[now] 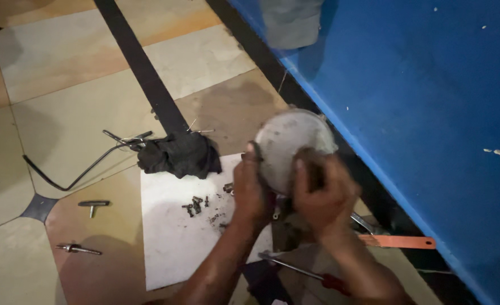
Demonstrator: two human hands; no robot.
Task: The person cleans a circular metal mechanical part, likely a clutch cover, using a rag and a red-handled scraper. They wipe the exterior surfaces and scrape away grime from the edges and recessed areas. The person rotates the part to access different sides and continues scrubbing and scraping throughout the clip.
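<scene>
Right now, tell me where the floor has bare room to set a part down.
Free: the white sheet's lower half, below the loose bolts, and the tiles beyond the bent rod. Crowded: around both hands holding the round metal part, by the dark rag and screwdriver.

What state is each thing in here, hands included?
Left hand: gripping the left edge of the round metal part.
Right hand: closed on the part's lower right side.
Round metal part: held up off the floor, dusty.
Black rag: crumpled on the floor.
Small screws: loose on the white sheet.
Red-handled screwdriver: lying flat.
T-handle tool: lying on the tile.
</scene>
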